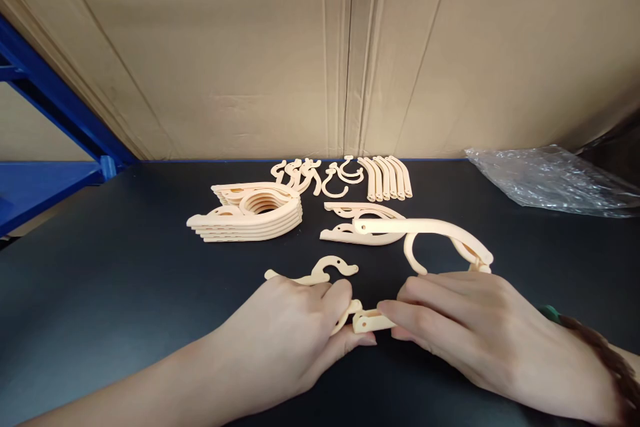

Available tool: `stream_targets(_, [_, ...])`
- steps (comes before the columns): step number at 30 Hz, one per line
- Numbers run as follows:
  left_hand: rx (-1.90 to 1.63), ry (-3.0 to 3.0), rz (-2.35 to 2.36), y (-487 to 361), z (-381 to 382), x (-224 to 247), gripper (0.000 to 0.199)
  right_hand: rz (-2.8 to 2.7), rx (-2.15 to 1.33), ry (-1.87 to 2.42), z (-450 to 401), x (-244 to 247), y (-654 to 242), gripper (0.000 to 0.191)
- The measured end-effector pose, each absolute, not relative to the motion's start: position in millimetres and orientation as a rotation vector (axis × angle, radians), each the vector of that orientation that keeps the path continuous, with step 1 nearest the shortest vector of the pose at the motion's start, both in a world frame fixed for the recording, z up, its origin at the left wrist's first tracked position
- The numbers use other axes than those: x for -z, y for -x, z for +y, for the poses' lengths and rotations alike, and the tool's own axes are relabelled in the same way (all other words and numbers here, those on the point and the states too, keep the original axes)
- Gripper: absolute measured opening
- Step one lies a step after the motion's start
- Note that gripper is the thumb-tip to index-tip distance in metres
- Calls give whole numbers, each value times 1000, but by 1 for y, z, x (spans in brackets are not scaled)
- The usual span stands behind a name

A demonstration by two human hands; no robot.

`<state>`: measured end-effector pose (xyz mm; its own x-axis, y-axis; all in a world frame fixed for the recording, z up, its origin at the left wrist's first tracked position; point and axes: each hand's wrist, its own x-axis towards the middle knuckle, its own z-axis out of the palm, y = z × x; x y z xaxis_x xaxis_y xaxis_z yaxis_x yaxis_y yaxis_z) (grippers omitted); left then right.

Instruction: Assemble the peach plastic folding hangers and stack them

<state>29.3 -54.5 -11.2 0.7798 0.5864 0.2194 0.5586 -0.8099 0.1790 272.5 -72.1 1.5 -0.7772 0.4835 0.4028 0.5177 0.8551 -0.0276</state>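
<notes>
My left hand point(305, 333) is closed on a small cream curved piece point(345, 317), pinched between thumb and fingers. Just right of it, my right hand point(465, 333) grips a cream plastic arm point(373, 321) whose slotted end with a hole faces the curved piece. Those two ends are close together; whether they touch is unclear. Above my right hand sits a larger cream piece with a long arm point(425, 225) and a hook point(414, 255), its lower part hidden by the hand. A cream hook piece point(333, 267) shows beyond my left hand, partly covered by it.
A stack of cream folded hanger frames point(250, 220) lies at centre left on the black table point(125, 247). Behind are several loose hooks point(295, 173) and a row of curved arms point(385, 178). More folded parts point(340, 235) lie mid-table. Clear plastic point(550, 180) is at back right.
</notes>
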Motion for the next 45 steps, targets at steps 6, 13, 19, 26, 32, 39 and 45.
stream_targets(6, [-417, -2865, 887, -29, -56, 9, 43, -2627, 77, 742, -74, 1, -273, 16])
stream_targets(13, [-437, -2837, 894, -29, -58, 9, 35, -2650, 35, 726, -72, 2, -275, 14])
stream_targets(19, [-454, -2830, 906, -30, -56, 12, 31, -2675, 49, 748, -73, 4, -276, 16])
stream_targets(26, [-429, -2890, 901, -29, -56, 11, 35, -2681, 87, 753, -72, 3, -274, 22])
stream_targets(32, [-185, -2985, 863, -33, -54, 0, 29, -2695, 162, 740, -72, -1, -272, 25])
stream_targets(39, [-125, -3049, 849, -29, -54, 9, 29, -2695, 163, 727, -72, 1, -271, 24])
stream_targets(45, [-49, -3113, 839, -30, -55, 6, 31, -2691, 161, 715, -74, 0, -271, 24])
